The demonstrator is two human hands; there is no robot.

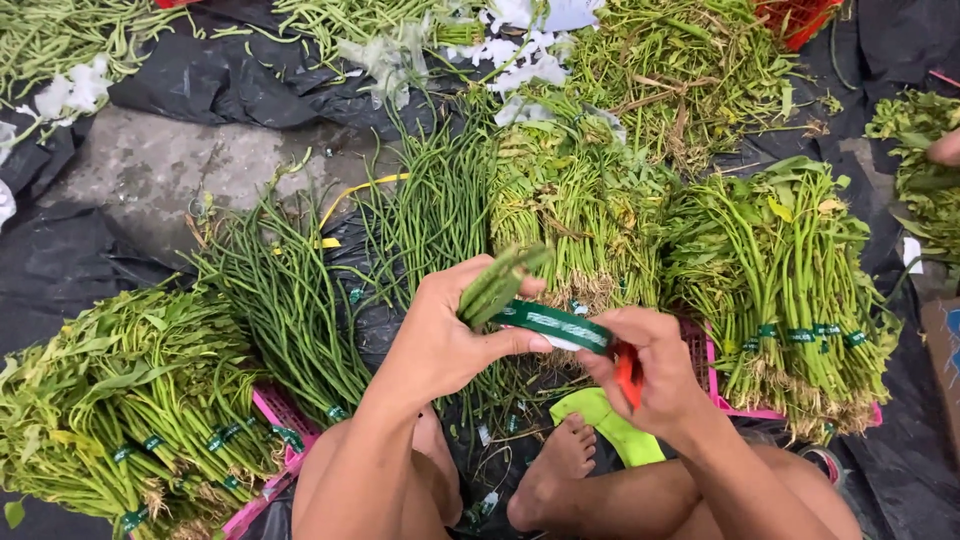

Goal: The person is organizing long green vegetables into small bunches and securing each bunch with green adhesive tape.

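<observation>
Left hand (445, 335) raised above the knees, forearm rising from lower left, fingers curled shut around a small bundle of long beans (497, 285), thumb pressed on the green tape strip (556, 326) just beside the bundle's lower end. Bundle tilted, cut ends pointing up and right. Right hand (655, 370) just right of the bundle, forearm coming in from lower right, fingers closed on a red tape dispenser (629, 374), pinching the other end of the strip. Tape stretched taut between the two hands, touching the bundle's underside.

One bundle in hand, one strip of tape, one dispenser. Two bare feet (558, 470) below the bundle, with a light green pad (610, 425) between them and the right hand. Two pink crates (275, 410) flanking the bundle, one lower left, one right, each loaded with tied leafy greens (785, 280); exact count of tied bunches hard to tell. Loose long beans (290, 300) spread left of the bundle and above it on black plastic sheeting (60, 260). One more heap of stemmed greens (575, 200) straight above the bundle. Another person's fingertip (945, 148) far right of it, at the frame edge.
</observation>
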